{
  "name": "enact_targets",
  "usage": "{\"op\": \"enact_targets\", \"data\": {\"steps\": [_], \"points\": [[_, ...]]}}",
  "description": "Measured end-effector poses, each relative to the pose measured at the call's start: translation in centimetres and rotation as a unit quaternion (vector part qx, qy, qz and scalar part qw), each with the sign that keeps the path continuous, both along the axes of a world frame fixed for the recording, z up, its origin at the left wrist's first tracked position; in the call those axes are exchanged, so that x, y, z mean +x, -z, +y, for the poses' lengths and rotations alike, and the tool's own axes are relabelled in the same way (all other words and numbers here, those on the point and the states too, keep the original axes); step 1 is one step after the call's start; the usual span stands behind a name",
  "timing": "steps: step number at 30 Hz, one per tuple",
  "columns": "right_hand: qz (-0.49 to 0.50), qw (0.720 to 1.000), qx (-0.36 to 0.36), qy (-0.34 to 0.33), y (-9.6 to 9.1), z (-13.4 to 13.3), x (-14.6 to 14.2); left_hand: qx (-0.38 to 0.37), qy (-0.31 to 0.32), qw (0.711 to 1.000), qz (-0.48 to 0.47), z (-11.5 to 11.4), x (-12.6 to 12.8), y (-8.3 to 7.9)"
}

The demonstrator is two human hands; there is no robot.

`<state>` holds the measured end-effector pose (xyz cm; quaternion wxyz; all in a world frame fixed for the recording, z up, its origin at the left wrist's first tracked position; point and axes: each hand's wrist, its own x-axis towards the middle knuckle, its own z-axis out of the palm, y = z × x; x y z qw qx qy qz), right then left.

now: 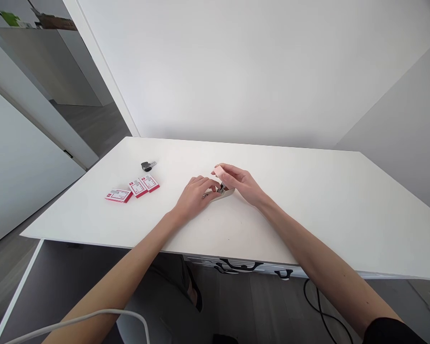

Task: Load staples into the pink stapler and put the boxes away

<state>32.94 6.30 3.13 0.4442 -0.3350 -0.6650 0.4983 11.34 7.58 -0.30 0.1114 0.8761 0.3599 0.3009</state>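
A pink stapler (220,171) with metal inner parts and a pale, long base (226,195) is between my hands near the middle of the white desk. My right hand (241,181) grips the raised pink upper part between thumb and fingers. Lower down, my left hand (198,193) is closed at the left end of the base, fingers near the metal parts. My fingers cover much of the stapler, so its inside is mostly hidden.
Three small red-and-white boxes (119,195) lie on the desk (326,200) at left. Behind them sits a small black-and-metal object (148,166). A white wall (236,71) rises behind the desk. Drawer handles (241,265) show below its front edge, and a white cable (93,314) crosses the lower left.
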Motion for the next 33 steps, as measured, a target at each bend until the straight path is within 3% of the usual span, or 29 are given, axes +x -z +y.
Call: {"op": "enact_targets", "data": {"steps": [14,26,33], "points": [[0.008,1.0,-0.003,-0.013,-0.3,-0.2,-0.1,0.019,0.012,0.999,0.034,0.2,-0.2,0.2],[0.007,0.999,0.012,-0.033,-0.5,-0.1,0.1,0.046,0.101,0.983,0.149,2.9,-0.7,-2.8],[0.016,0.999,0.002,-0.052,0.1,0.5,0.5,0.032,0.124,0.986,0.11,3.2,-0.6,-2.9]]}}
